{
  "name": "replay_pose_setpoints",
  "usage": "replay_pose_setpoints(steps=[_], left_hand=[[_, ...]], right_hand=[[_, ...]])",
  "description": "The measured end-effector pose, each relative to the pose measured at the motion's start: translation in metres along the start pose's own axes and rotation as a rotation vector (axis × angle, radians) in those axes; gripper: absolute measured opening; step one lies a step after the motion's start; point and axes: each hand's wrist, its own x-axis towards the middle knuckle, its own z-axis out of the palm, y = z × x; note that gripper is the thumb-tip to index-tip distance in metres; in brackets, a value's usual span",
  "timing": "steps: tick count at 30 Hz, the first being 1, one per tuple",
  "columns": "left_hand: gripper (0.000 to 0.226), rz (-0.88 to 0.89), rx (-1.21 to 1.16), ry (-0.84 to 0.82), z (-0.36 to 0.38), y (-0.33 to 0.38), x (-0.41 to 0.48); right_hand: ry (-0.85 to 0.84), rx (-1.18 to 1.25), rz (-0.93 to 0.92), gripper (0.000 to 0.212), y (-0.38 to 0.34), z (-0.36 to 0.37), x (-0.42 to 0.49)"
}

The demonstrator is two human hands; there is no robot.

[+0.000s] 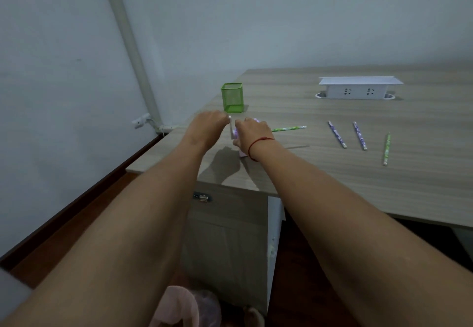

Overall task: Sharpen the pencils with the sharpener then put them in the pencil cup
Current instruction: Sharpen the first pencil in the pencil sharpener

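Observation:
A pale purple sharpener [234, 134] stands on the desk near its left edge, mostly hidden by my hands. My right hand [252, 132] lies on top of it and grips its body. My left hand [208, 125] is closed on the white crank at the sharpener's left side. A green patterned pencil [289, 128] sticks out of the sharpener to the right, lying level. The green mesh pencil cup [232, 97] stands just behind my hands, with nothing visible in it. Two purple pencils [337, 134] [359, 136] and one green pencil [386, 148] lie loose on the desk to the right.
A white socket box [357, 87] rises from the wooden desk [320, 180] at the back. The desk's left edge runs close to my left hand. A drawer cabinet [225, 237] sits under the desk, and a wall socket [140, 121] with a cable is on the left wall.

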Motion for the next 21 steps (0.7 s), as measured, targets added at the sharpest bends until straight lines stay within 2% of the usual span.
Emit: replay_pose_setpoints(steps=[5,13,19,21], left_hand=[[0.023,-0.007,-0.004,0.015,0.002,0.006,-0.017],[0.022,-0.034,-0.057,-0.077,0.026,0.018,-0.041],[0.025,-0.057,-0.062,-0.265,0.045,0.022,-0.032],[0.025,-0.047,-0.077,-0.282,0.056,0.020,-0.030]], right_hand=[[-0.029,-0.020,0.015,0.037,-0.004,-0.003,-0.001],[-0.028,-0.033,0.020,0.031,-0.004,-0.007,-0.001],[0.005,-0.014,0.002,0.033,-0.002,0.002,-0.003],[0.024,-0.020,-0.005,0.034,-0.001,0.005,-0.002]])
